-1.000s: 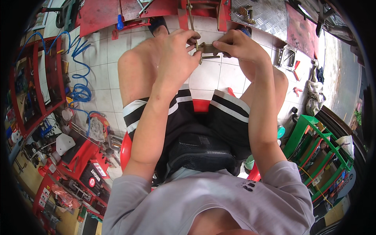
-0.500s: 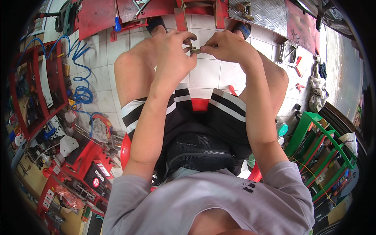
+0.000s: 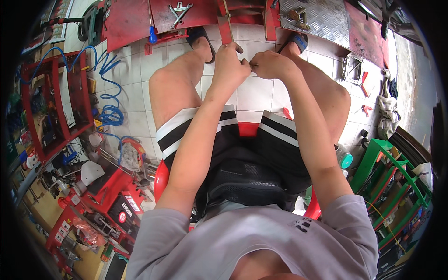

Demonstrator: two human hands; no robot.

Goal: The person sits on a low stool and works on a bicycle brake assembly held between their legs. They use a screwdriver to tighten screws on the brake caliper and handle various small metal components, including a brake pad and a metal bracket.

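Above the white floor tiles (image 3: 254, 95), near the edge of the red bench (image 3: 128, 21), the left hand (image 3: 232, 68) and right hand (image 3: 274, 65) meet at a small dark part (image 3: 253, 66). Position of part: between the fingertips of both hands, raised clear of the floor.

Progress: handling appears under way and not complete, since the part is held rather than set down. Which operations are done cannot be determined; the fingers cover nearly all of its surface. Release of the part is not yet done. No tool is visible in either hand; the blue-handled screwdriver (image 3: 152, 35) and the wrenches (image 3: 180, 15) lie on the bench, apart from the hands.

Finger state: the right thumb and forefinger appear pinched on the part. The left fingers are curled, with the thumb toward the right hand; whether they grip or merely steady the part cannot be told.

Orientation: only a short section shows in the gap between the hands. Both ends are hidden, so neither its pointing direction nor its long axis can be established.
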